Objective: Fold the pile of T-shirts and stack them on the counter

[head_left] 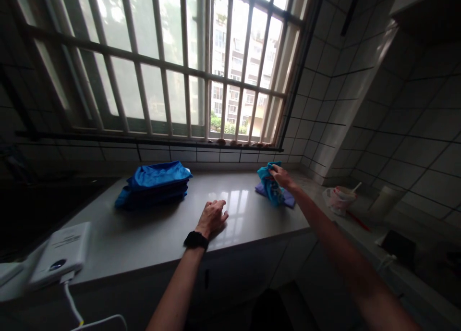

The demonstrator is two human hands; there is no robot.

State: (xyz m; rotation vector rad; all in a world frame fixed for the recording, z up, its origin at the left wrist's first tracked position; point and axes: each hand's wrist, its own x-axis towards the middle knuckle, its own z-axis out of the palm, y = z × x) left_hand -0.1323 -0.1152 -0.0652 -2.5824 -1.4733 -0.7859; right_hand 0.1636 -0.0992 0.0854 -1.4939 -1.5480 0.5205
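My right hand (281, 175) pinches the top of a turquoise cloth (272, 190), which hangs down with a pale pattern on its lower part. Beneath it a purple folded cloth (289, 198) lies on the counter, partly hidden by the turquoise one. Near the counter's front, my left hand (212, 216) hovers over or rests on the surface, fingers loosely bent and apart, with nothing in it; a black watch (196, 240) is on that wrist. To its left a stack of folded blue fabric (158, 183) sits toward the back.
A white power bank (63, 254) with a plugged-in cable (74, 304) lies at the counter's left front. On the right stand a bowl in a plastic bag (339, 199), a red stick (358, 221) and a dark object (398, 248). A barred window (183, 71) rises behind the counter (245, 225).
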